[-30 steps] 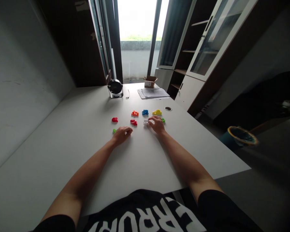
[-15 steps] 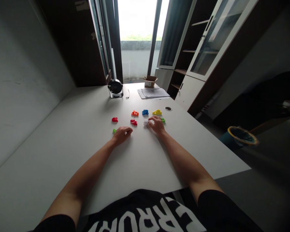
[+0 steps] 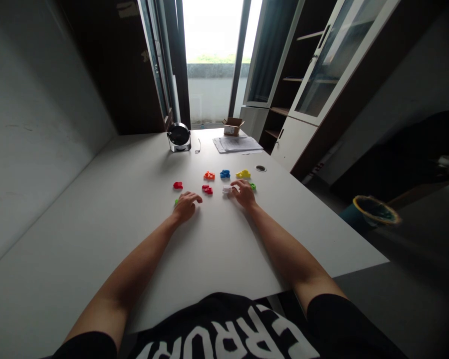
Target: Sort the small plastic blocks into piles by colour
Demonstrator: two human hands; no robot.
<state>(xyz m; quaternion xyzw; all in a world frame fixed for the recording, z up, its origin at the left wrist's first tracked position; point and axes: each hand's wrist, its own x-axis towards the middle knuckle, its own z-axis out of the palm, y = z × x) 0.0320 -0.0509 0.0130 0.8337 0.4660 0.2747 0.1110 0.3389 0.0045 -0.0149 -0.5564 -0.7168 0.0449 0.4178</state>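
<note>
My left hand hovers low over the white table with its fingers apart and nothing in them. Partly hidden behind it is a light green plastic piece. A red toy piece lies beyond this hand, and a two-part red toy lies to its right. My right hand is open, its curved fingertips at the right end of a small white toy; whether they touch it I cannot tell. Just past its knuckles a green toy shows in part.
Farther back stand an orange toy, a blue toy and a yellow toy in a row. A round black device, papers and an opened cardboard box occupy the table's far end. A cable hole is at right.
My left hand has shifted slightly left and its fingers have spread. The right hand has drawn back slightly from the white toy. The toys lie where they were.
</note>
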